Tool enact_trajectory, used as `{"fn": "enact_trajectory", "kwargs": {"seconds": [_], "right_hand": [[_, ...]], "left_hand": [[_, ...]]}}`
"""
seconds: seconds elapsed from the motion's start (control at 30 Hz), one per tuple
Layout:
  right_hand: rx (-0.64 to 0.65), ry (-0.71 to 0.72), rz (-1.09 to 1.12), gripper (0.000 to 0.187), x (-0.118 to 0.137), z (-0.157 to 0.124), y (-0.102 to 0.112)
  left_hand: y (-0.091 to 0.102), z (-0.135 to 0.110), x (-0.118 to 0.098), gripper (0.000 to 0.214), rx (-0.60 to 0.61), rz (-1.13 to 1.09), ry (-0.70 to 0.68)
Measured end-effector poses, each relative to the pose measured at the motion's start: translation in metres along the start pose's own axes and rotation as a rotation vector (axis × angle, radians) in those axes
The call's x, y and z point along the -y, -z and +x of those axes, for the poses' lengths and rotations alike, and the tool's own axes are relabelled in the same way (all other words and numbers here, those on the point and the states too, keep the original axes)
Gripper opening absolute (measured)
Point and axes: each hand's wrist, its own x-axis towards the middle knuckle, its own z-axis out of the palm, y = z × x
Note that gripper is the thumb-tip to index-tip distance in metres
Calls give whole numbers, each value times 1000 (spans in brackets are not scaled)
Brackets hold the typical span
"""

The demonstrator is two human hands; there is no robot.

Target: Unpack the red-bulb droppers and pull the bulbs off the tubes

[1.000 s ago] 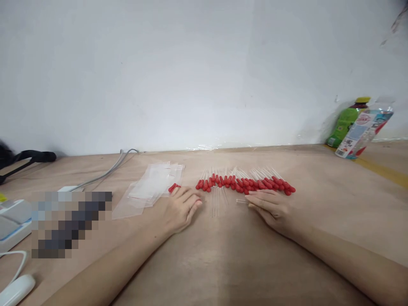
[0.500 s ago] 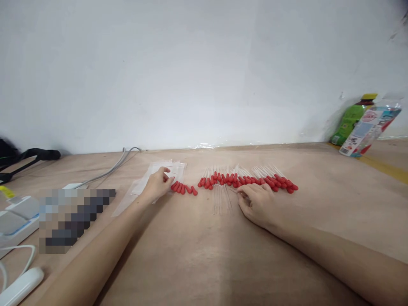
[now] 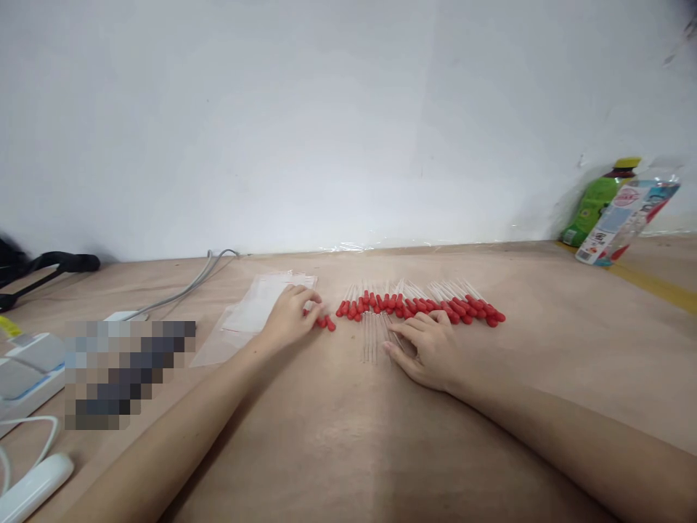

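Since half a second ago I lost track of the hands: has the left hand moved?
Yes. The left hand has slid right, off the clear bags and toward the loose red bulbs.

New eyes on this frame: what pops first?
The row of red-bulbed glass droppers stands out first, running across mid-table against the brown surface. The left hand sits at a few loose red bulbs beside clear plastic bags. The right hand lies flat next to bare glass tubes. A green bottle leans by the wall, far right.
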Motion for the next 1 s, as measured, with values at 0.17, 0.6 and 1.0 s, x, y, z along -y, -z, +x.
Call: {"fn": "enact_trajectory", "kwargs": {"seconds": [0.17,0.6,1.0], "right_hand": [[45,32,44,32,-1,0,3],[-67,-64,107,24,-14,-2,-1],[-36,178,6,46,-28,-1,3]], "left_hand": [[-11,14,-20,25,119,-7,-136],[-20,10,-27,18,-184,-155,59],[-18,-38,-62,13,-99,-359,-281]]}}
